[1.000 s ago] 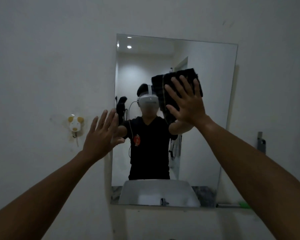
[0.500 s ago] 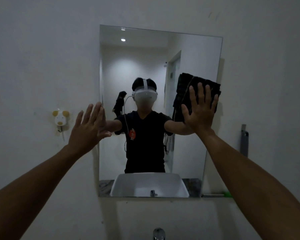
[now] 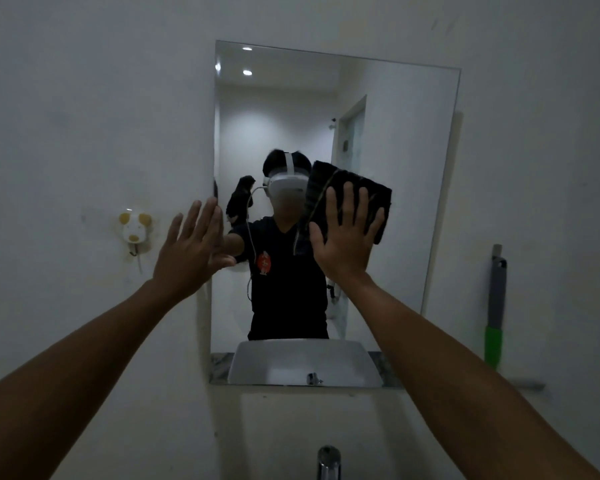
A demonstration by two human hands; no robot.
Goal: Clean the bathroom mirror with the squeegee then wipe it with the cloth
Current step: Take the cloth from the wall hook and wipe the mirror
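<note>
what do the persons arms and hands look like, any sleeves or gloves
Both forearms are bare, with no sleeves in direct view. The left hand and right hand wear no gloves, and no rings, watch or bands show. The mirror reflection shows short black sleeves.

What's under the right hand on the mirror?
A folded dark cloth, pressed flat against the mirror by the right hand. Its top and right edges stick out past the fingers; the glass behind the cloth is covered.
</note>
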